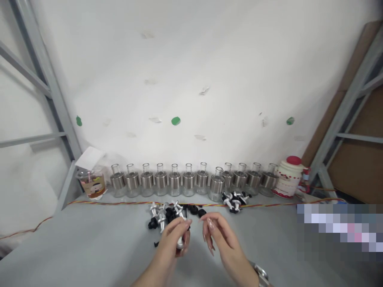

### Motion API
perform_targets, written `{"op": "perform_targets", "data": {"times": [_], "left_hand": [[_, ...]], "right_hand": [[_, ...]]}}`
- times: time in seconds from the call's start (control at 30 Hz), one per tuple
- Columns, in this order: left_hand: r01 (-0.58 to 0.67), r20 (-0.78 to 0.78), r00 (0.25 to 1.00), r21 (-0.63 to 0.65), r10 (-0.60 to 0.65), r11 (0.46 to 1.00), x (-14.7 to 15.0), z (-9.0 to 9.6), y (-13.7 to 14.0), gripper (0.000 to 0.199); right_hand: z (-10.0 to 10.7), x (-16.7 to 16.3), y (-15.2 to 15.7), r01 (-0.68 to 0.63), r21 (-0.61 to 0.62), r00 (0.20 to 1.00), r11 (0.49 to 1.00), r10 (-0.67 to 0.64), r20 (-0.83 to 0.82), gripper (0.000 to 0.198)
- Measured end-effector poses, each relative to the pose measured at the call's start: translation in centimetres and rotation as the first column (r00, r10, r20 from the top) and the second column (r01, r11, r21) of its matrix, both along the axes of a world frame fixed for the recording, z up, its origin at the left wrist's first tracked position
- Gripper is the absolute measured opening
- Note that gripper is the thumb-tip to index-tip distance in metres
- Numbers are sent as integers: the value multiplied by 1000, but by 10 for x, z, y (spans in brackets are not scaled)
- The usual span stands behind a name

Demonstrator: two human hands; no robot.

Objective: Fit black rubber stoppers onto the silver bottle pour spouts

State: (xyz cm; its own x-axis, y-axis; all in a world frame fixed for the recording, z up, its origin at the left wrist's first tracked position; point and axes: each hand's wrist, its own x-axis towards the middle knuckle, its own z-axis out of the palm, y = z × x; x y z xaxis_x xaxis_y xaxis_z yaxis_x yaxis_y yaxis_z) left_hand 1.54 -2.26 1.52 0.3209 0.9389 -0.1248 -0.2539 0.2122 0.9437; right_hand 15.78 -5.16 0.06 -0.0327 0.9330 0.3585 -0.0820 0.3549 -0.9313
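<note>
Above the grey table, my left hand (176, 235) is closed around a silver pour spout (180, 243), most of it hidden by the fingers. My right hand (220, 235) hovers just to the right, fingers bent and apart, with nothing visible in it. Just beyond the left hand lies a heap of silver-and-black pour spouts (161, 217). Loose black caps (194, 210) lie past the gap between the hands. A second pile of spouts (235, 201) sits farther right, before the bottles.
Several glass bottles with metal sleeves (160, 181) stand in a row along the white wall, one set forward. A plastic cup (93, 184) is at the left end, a cream jar with a red lid (287, 177) at the right. A twisted wire (119, 203) crosses the table (98, 243).
</note>
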Motion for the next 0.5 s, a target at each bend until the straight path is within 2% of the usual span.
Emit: {"op": "perform_targets", "data": {"times": [0.1,0.2,0.3,0.33,0.43,0.5], "left_hand": [[-16,-27,999,15,17,1000,1,-4,2,42],[-15,-54,998,-38,13,999,5,-9,0,40],[45,-118,991,-143,-63,989,10,-19,-1,45],[76,-125,987,-159,-96,984,11,-23,0,47],[133,-127,981,-107,-146,985,12,-34,7,53],[71,-140,987,-39,-76,997,9,-38,13,65]], "right_hand": [[1,3,1,-40,12,995,999,39,88,17],[3,2,0,-105,5,969,994,102,224,18],[3,-1,0,-99,-27,936,995,103,336,5],[3,-3,1,-85,-38,930,996,93,355,10],[1,-1,9,-25,-72,959,997,44,281,23],[0,11,21,127,-82,982,988,-114,152,30]]}}
